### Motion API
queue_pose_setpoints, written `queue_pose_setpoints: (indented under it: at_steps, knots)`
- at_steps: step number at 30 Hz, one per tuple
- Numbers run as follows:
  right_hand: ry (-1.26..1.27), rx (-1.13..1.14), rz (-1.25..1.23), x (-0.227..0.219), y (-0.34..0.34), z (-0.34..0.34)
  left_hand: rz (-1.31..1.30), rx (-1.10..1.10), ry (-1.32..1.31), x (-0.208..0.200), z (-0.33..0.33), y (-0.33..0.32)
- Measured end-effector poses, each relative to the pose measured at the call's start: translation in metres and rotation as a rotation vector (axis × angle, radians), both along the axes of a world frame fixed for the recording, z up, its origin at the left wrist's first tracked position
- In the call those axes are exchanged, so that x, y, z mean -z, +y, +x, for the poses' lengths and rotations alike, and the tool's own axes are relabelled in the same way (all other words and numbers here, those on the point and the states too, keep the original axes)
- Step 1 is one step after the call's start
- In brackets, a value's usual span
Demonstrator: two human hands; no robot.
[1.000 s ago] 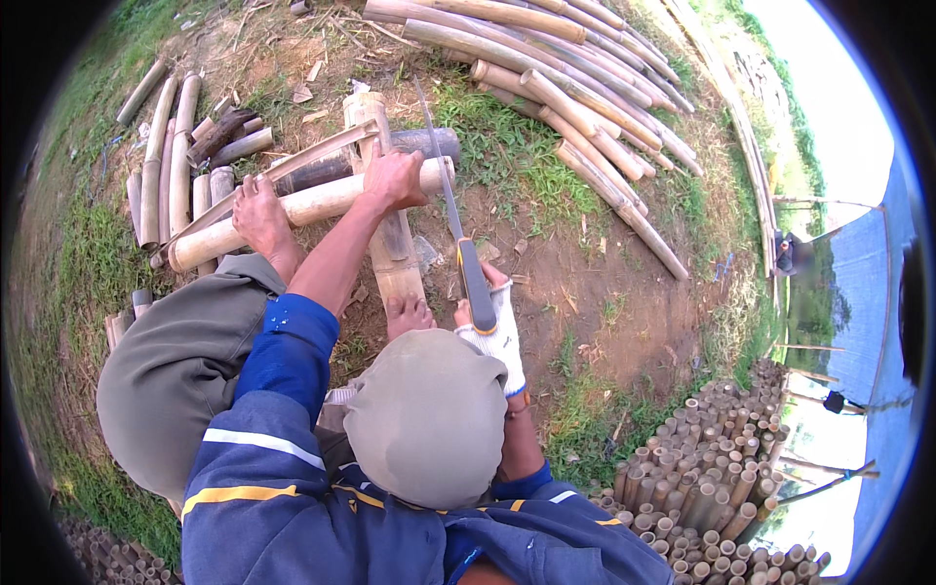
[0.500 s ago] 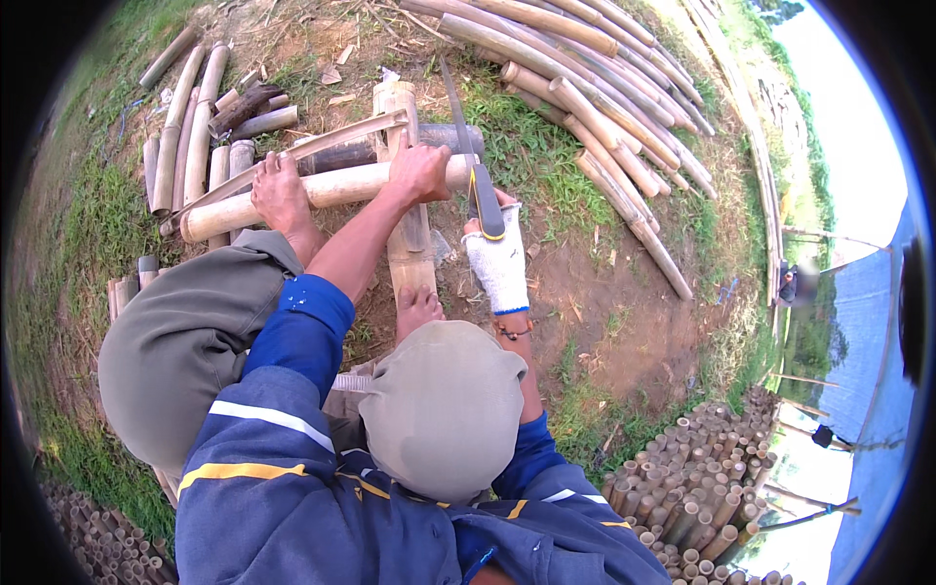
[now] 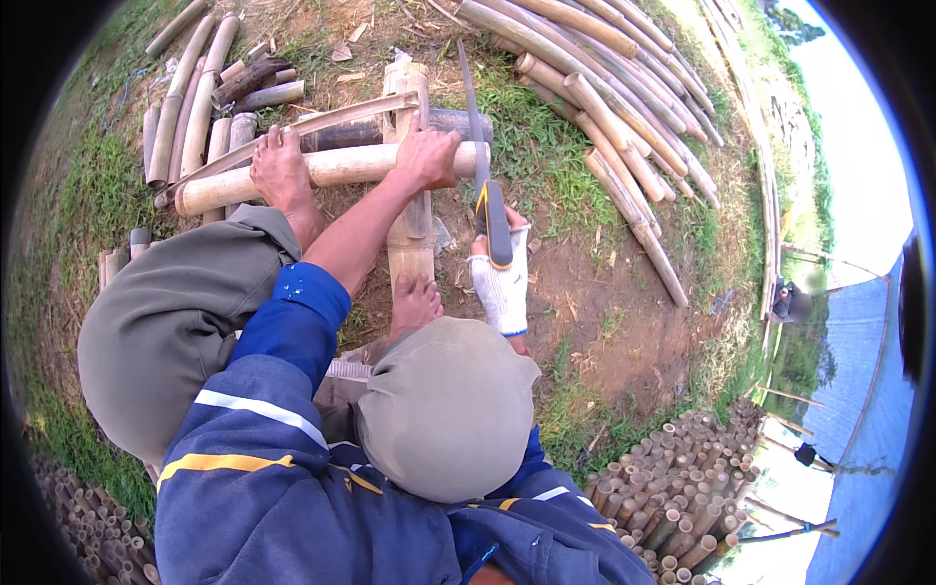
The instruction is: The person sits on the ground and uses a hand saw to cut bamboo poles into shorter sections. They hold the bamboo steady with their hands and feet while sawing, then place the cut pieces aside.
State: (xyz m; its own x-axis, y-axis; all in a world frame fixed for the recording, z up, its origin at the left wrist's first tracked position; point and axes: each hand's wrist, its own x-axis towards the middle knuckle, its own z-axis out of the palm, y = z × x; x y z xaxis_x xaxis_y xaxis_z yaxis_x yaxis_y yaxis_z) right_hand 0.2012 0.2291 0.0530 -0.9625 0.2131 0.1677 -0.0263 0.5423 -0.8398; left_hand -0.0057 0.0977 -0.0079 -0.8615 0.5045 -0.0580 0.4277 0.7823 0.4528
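1. Basically, I'd call this the sawing step: the saw (image 3: 498, 226) lies across the pole (image 3: 351, 164) right by its right-hand end. Can't tell from up here whether the teeth are biting or just alongside the end.

2. Right hand (image 3: 501, 278), in a white glove (image 3: 505, 297) with bare fingertips, is wrapped round the saw's handle. Blade points away from the body.

3. Left hand (image 3: 427, 159) is bare and clamped over the pole, a bit in from that end. Some of the fingers are hidden, but it looks like a firm hold.

4. Pole's lying crossways on top of the beam (image 3: 408, 249), just in front of a dark log (image 3: 456, 123). Left foot (image 3: 280, 171) is planted on it further left, and the right foot (image 3: 416, 300) is on the near part of the beam.

5. Next move, imo: a straight stroke from the right arm, blade square to the pole, with left hand and foot pinning it so it can't roll.

6. Watch out though, left hand's pretty near the blade, so a skipping saw could nick it.
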Motion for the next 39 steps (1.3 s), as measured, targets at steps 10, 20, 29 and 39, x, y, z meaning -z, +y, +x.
queue_pose_setpoints:
  at_steps: [10, 20, 29, 39]
  knots:
    - [-0.428, 0.163, -0.367, 0.053, 0.04, 0.235, -0.058, 0.02, -0.088, -0.004, -0.003, -0.009]
    - [0.008, 0.003, -0.102, 0.025, 0.0, 0.029, -0.009, 0.002, 0.0, 0.005, -0.002, -0.005]
    - [-0.019, -0.011, -0.207, 0.001, -0.002, 0.007, -0.034, -0.034, 0.075, -0.002, 0.004, -0.006]
    - [-0.05, 0.009, -0.006, -0.052, -0.011, 0.074, -0.011, -0.029, 0.174, 0.009, 0.003, -0.001]
